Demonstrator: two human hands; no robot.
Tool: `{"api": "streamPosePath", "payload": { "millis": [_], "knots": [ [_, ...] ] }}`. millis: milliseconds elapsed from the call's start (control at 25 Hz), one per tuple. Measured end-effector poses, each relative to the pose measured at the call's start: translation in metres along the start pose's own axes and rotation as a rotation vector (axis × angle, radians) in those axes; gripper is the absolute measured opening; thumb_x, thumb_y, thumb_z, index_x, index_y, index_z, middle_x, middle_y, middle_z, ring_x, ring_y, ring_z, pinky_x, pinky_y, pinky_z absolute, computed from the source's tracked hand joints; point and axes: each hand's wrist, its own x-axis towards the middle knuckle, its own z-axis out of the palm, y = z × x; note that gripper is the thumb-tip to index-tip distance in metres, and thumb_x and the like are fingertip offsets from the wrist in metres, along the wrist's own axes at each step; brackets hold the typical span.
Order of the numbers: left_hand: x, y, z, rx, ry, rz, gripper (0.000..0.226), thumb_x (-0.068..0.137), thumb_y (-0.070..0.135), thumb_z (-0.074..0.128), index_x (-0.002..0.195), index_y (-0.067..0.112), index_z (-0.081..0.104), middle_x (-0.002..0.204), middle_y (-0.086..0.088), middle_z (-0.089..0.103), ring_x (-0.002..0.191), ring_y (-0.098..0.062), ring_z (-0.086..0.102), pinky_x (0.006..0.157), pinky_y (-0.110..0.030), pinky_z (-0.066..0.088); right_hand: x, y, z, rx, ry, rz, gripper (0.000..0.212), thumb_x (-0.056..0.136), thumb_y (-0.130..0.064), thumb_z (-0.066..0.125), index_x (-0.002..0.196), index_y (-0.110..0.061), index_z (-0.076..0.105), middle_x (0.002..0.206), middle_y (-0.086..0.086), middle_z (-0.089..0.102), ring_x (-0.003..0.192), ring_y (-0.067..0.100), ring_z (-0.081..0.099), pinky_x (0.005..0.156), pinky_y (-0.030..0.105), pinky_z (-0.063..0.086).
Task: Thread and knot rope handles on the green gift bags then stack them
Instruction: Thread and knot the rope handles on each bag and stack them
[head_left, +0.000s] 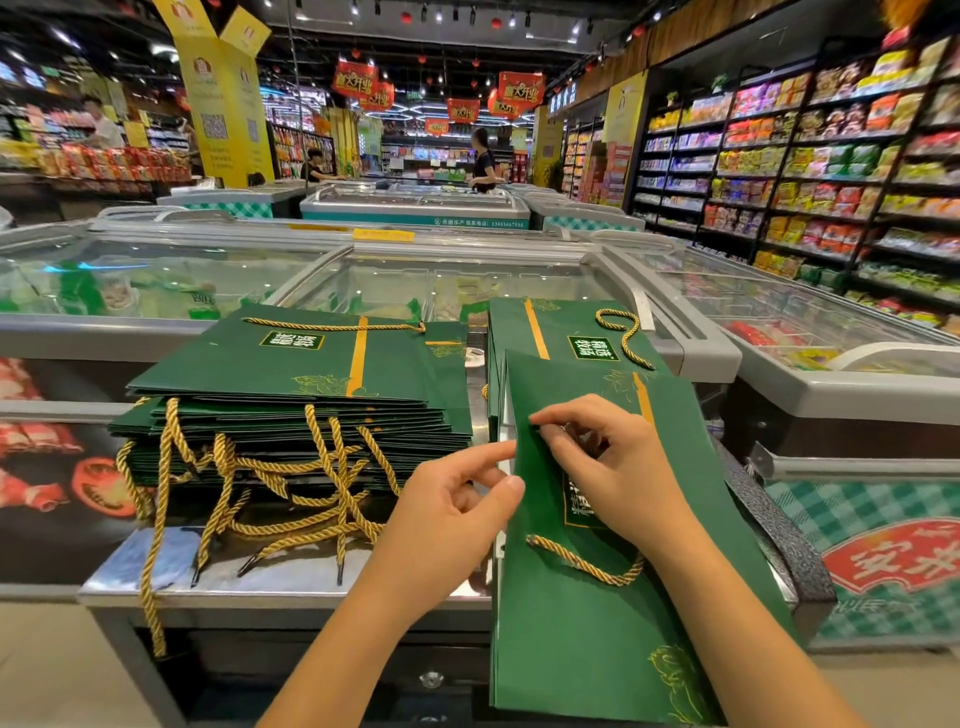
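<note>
We see a flat green bag (597, 623) lying lengthwise at the right end of the steel worktop (291, 582), its near end hanging over the front edge toward us. The left hand (457, 504) reaches in from the side and pinches the bag's left edge between forefinger and thumb, the other fingers curled under. The right hand (613, 467) rests on top of the bag with its fingers bent, thumb and forefinger nipped together right at that same edge, just above the left fingertips; whether a rope end sits between them we cannot tell. One gold rope handle (587, 565) already loops across the bag's face, partly under the right wrist. The far end of the bag overlaps a pile of bags (561, 332) behind it, whose top bag carries a curled cord (626, 332). To the left, apart from the bag in hand, stands a tall stack of bags (291, 374), with many gold ropes (311, 499) spilling from its near side onto the worktop and over its front. Glass-topped freezers (415, 280) lie beyond, and stocked shelves (831, 171) line the right.
</note>
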Motion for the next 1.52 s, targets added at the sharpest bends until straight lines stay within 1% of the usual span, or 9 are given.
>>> {"api": "streamPosePath", "payload": {
  "millis": [200,360,600,760,920,1040,1280,1400,1520],
  "knots": [
    [-0.002,-0.008,0.004,0.050,-0.111,0.043,0.043,0.096,0.054,0.048,0.138,0.050,0.052,0.103,-0.018,0.069,0.081,-0.036,0.061,0.077,-0.052,0.054,0.002,-0.003,-0.002,0.158,0.095,0.137,0.012,0.088,-0.007,0.077,0.096,-0.016,0.077,0.084,-0.004,0.076,0.078,0.015,0.071,0.071,0.026,0.057],
    [-0.003,-0.007,0.004,0.163,-0.173,0.100,0.047,0.099,0.052,0.031,0.146,0.053,0.038,0.127,0.008,0.063,0.115,-0.002,0.056,0.105,-0.034,0.046,0.002,-0.009,-0.004,0.250,0.102,0.209,0.006,0.091,-0.010,0.074,0.092,-0.012,0.079,0.081,0.002,0.076,0.077,0.022,0.072,0.071,0.030,0.060],
    [-0.003,-0.001,0.008,0.302,-0.209,0.134,0.043,0.100,0.044,0.027,0.137,0.066,0.027,0.134,0.005,0.058,0.122,-0.002,0.050,0.108,-0.033,0.042,0.003,-0.020,-0.005,0.310,0.020,0.292,0.011,0.088,-0.022,0.077,0.082,-0.013,0.074,0.077,0.005,0.074,0.072,0.016,0.066,0.071,0.034,0.055],
    [-0.005,0.000,0.008,0.236,-0.146,0.136,0.041,0.102,0.038,0.034,0.139,0.049,0.047,0.109,0.006,0.072,0.096,-0.012,0.065,0.089,-0.035,0.052,0.005,-0.020,-0.006,0.298,0.024,0.330,0.011,0.088,-0.020,0.076,0.080,-0.014,0.073,0.075,0.003,0.074,0.071,0.017,0.066,0.072,0.041,0.055],
    [0.009,0.008,0.001,0.182,-0.122,-0.094,0.028,0.103,0.018,0.047,0.124,0.029,0.060,0.080,0.008,0.071,0.059,-0.015,0.065,0.068,-0.042,0.056,0.004,-0.021,-0.007,0.303,0.016,0.347,0.014,0.089,-0.019,0.075,0.076,-0.015,0.073,0.069,0.000,0.072,0.067,0.014,0.061,0.069,0.035,0.051],
    [0.025,0.017,0.001,0.339,-0.098,-0.080,0.021,0.101,0.024,0.054,0.121,0.030,0.055,0.081,0.005,0.072,0.055,-0.008,0.067,0.061,-0.027,0.055,0.004,-0.020,-0.008,0.298,0.016,0.341,0.015,0.090,-0.019,0.076,0.075,-0.018,0.074,0.070,0.002,0.072,0.068,0.017,0.061,0.070,0.040,0.051],
    [0.041,0.014,0.022,0.504,0.114,0.110,0.011,0.096,0.034,0.062,0.100,0.028,0.070,0.086,0.014,0.067,0.065,-0.002,0.058,0.066,-0.026,0.050,0.004,-0.018,-0.009,0.306,0.021,0.321,0.014,0.089,-0.018,0.076,0.076,-0.019,0.074,0.077,0.010,0.073,0.071,0.027,0.066,0.072,0.045,0.055],
    [0.041,0.009,0.024,0.430,0.140,0.099,0.013,0.098,0.026,0.058,0.085,0.024,0.059,0.073,0.006,0.064,0.057,-0.010,0.056,0.059,-0.037,0.049,0.004,-0.017,-0.009,0.276,0.019,0.298,0.009,0.088,-0.017,0.076,0.079,-0.015,0.075,0.077,0.010,0.073,0.078,0.036,0.067,0.074,0.048,0.055],
    [0.033,0.014,0.017,0.204,0.186,0.044,0.013,0.100,0.016,0.054,0.086,0.014,0.054,0.073,-0.007,0.066,0.060,-0.020,0.066,0.063,-0.049,0.058,0.005,-0.018,-0.011,0.264,0.052,0.274,0.010,0.087,-0.014,0.077,0.077,-0.018,0.076,0.073,0.006,0.073,0.068,0.020,0.065,0.067,0.035,0.054]
  ]
}}
